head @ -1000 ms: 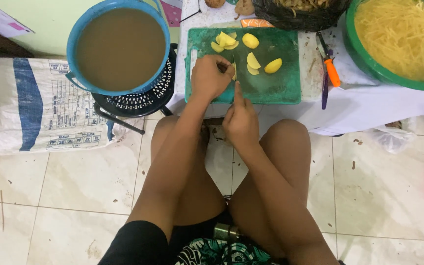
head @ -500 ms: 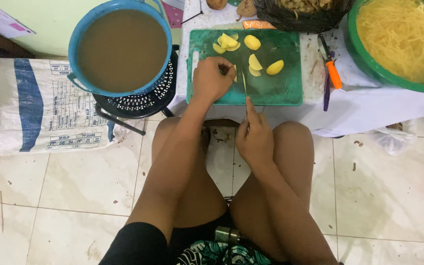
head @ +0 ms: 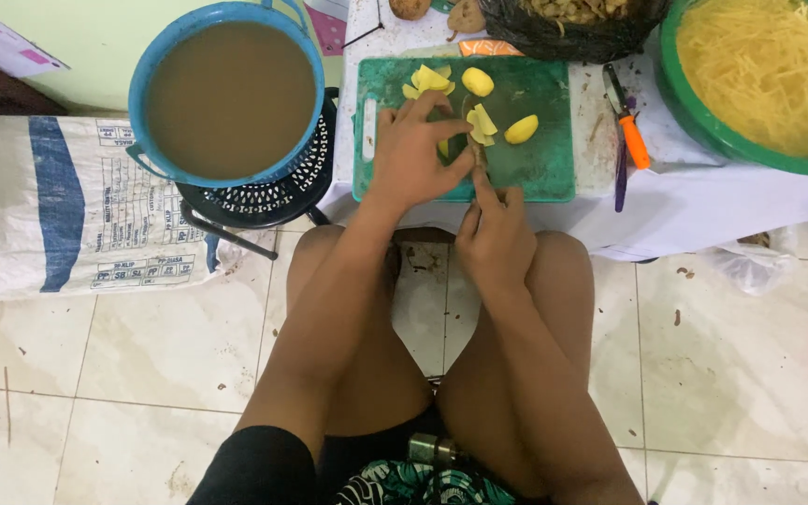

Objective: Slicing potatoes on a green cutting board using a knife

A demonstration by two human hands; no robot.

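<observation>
A green cutting board (head: 535,164) lies on the white-covered low table, with several peeled yellow potato pieces (head: 522,128) on it. My left hand (head: 413,154) rests on the board with fingers spread over a potato piece (head: 443,148). Beside it, my right hand (head: 493,234) grips a knife (head: 475,140) whose blade points away from me, with slices (head: 482,123) lying against it. Much of the blade is hidden by the fingers and slices.
A blue basin of brown water (head: 229,89) sits on a black stool at the left. An orange-handled peeler (head: 630,131) lies right of the board. A green bowl of yellow shreds (head: 769,75) is at far right, a black bag of peels (head: 572,23) behind, a white sack (head: 58,201) on the floor.
My left hand opened and slid forward over the board. My right hand moved the knife right, then up to the slices in the board's middle.
</observation>
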